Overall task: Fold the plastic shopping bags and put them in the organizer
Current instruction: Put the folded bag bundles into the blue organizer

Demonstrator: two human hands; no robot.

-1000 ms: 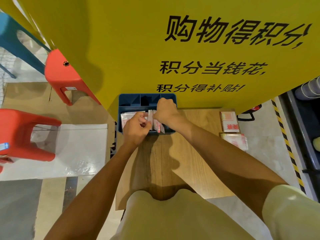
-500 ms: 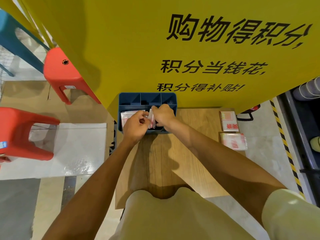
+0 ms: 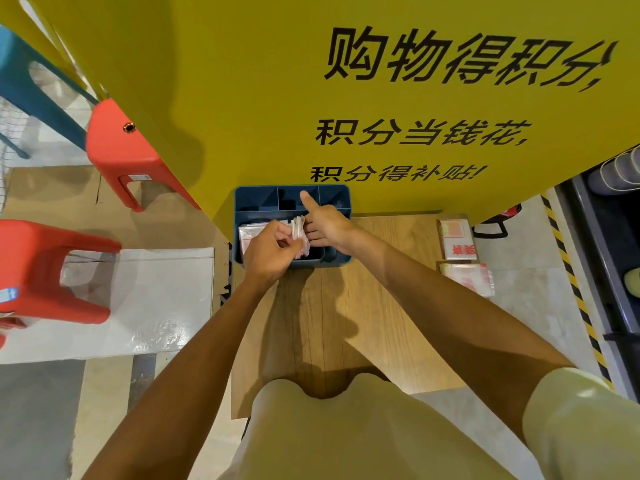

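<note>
Nearly done: my left hand [image 3: 268, 249] pinches a folded bag [image 3: 300, 233] upright inside the organizer [image 3: 256, 199], my right hand [image 3: 325, 226] loose beside it; two bags [image 3: 465, 261], seemingly folded, wait right.

A big yellow wall [image 3: 242, 81] with black writing [image 3: 464, 58] stands behind a small wooden table [image 3: 381, 323]. Two red stools [image 3: 117, 150] and a blue stool [image 3: 31, 81] stand on the pale floor [image 3: 104, 393] at the left. Yellow-black striped tape [image 3: 571, 282] runs along the floor at the right.
</note>
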